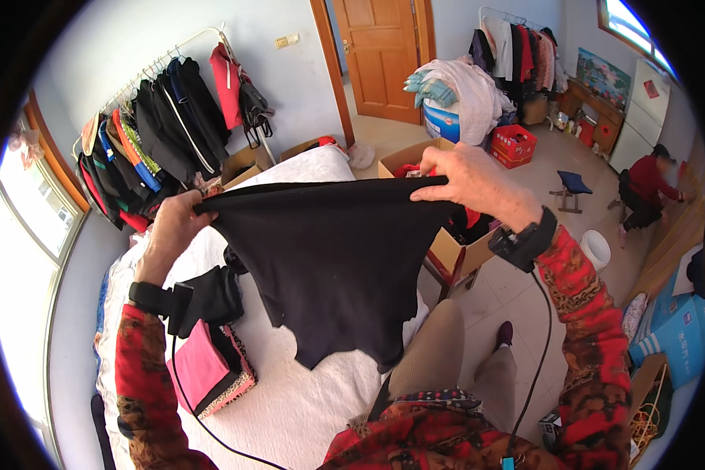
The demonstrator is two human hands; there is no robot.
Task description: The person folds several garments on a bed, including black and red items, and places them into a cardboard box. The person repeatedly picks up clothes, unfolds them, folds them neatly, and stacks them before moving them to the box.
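A black garment hangs spread out in front of me, its upper edge stretched between my two hands; its exact kind is unclear. My left hand is closed on the left upper corner. Thumb and fingers of my right hand pinch the right upper corner. The lower edge drops unevenly above the white bedspread. Beside my left forearm lie a dark folded cloth and a pink folded garment with leopard-print trim. Wrist bands with cables sit on both my wrists.
Behind the garment stands a cardboard box of clothes. A clothes rack is at the far left. On the right are a white bucket, a folding stool and a crouching person.
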